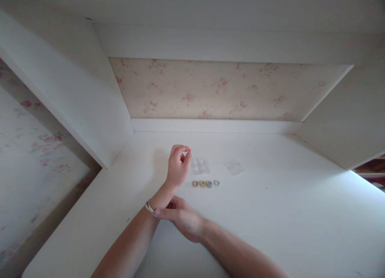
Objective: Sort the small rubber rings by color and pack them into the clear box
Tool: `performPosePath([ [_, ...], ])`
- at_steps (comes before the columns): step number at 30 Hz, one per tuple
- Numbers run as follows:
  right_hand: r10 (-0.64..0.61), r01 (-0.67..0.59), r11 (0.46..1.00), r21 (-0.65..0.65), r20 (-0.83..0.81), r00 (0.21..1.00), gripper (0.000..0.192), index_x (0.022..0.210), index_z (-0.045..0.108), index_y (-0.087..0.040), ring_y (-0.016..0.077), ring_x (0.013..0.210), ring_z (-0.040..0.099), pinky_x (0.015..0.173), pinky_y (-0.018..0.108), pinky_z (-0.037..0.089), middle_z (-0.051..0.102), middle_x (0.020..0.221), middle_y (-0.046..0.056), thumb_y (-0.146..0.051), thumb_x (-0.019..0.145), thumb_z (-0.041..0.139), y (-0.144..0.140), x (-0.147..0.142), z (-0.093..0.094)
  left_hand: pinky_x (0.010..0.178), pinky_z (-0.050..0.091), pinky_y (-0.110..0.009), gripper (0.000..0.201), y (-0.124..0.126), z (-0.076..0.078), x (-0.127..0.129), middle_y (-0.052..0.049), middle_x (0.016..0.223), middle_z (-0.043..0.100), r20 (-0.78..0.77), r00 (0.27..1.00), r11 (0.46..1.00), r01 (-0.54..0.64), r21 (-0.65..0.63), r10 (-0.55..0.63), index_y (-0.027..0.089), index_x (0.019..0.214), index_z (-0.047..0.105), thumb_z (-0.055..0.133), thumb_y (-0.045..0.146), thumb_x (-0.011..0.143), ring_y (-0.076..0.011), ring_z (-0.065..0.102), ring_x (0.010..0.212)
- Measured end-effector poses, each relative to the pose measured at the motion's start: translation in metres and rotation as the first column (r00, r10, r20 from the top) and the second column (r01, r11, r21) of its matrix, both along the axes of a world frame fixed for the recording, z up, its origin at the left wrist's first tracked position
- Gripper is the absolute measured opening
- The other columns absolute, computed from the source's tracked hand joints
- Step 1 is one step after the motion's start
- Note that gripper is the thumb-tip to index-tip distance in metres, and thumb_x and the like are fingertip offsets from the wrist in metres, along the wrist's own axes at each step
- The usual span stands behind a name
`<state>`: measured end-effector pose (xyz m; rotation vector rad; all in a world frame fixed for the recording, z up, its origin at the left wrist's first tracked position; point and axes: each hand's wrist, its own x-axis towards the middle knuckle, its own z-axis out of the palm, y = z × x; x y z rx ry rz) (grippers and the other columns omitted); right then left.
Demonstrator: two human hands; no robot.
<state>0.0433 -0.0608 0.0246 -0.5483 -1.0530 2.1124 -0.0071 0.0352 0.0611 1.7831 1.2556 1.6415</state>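
Observation:
My left hand (179,165) is raised over the white desk with its fingers curled and the thumb bent in; no object shows in it. Around the left wrist sits a pale bracelet (150,208). My right hand (183,218) reaches across to that wrist, its thumb on the bracelet and its other fingers partly hidden behind the forearm. Just right of the left hand lies a clear plastic tray (201,165) with compartments. In front of the tray, several small coloured rings, which look like tape rolls (202,184), stand in a row.
A clear flat lid (234,166) lies right of the tray. The white desk (270,222) is bounded by a left side panel (78,89), a right side panel (345,121) and a low back ledge (216,126). A shelf (210,9) overhangs it.

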Motion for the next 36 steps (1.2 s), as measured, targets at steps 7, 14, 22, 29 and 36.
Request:
performPosePath([
  [7,0.094,-0.129,0.989,0.078,0.353,0.931,0.044,0.1,0.066,-0.015,0.0125,0.071,0.061,0.073,0.03,0.049,0.068,0.084,0.005,-0.046,0.069,0.07,0.017,0.052,-0.001,0.06,0.044,-0.022,0.014,-0.007,-0.028,-0.018,-0.002,0.097,0.051,-0.348,0.923,0.986,0.135,-0.098,-0.161,0.02,0.088,0.062,0.048,0.018,0.085,-0.0069,0.048,0.061],
  [14,-0.304,0.06,0.921,0.386,0.612,0.73,0.04,0.072,0.066,-0.015,0.0052,0.037,0.032,0.039,0.019,0.023,0.044,0.043,-0.006,-0.052,0.08,0.053,0.04,0.12,0.007,0.063,0.045,-0.023,0.015,-0.028,-0.042,-0.023,-0.001,0.093,0.055,-0.463,0.778,0.896,0.289,-0.336,-0.424,0.024,0.092,0.065,0.054,0.026,0.082,-0.009,0.049,0.061],
  [22,-0.775,0.362,0.629,0.688,0.521,0.357,0.043,0.073,0.066,-0.016,0.0105,0.053,0.042,0.049,0.022,0.03,0.052,0.058,-0.001,-0.054,0.081,0.047,0.06,0.138,-0.004,0.066,0.045,-0.023,0.017,-0.029,-0.053,-0.017,-0.003,0.086,0.056,-0.513,0.74,0.892,0.278,-0.356,-0.435,0.022,0.089,0.067,0.052,0.029,0.084,-0.0109,0.053,0.067],
  [29,-0.823,0.373,0.568,0.734,0.51,0.249,0.048,0.076,0.067,-0.016,0.0119,0.054,0.046,0.049,0.022,0.032,0.055,0.058,0.001,-0.056,0.082,0.042,0.063,0.137,-0.012,0.067,0.044,-0.023,0.017,-0.027,-0.056,-0.017,-0.002,0.087,0.057,-0.566,0.717,0.908,0.248,-0.339,-0.407,0.022,0.089,0.068,0.052,0.028,0.085,-0.0114,0.054,0.069],
  [36,-0.821,0.156,0.564,0.811,0.531,0.207,0.042,0.077,0.067,-0.02,0.0124,0.054,0.051,0.053,0.022,0.033,0.06,0.058,0.0,-0.051,0.087,0.039,0.055,0.129,-0.014,0.063,0.042,-0.023,0.023,-0.024,-0.057,-0.018,-0.003,0.081,0.056,-0.464,0.77,0.885,0.277,-0.375,-0.438,0.02,0.088,0.069,0.048,0.032,0.087,-0.0117,0.052,0.067],
])
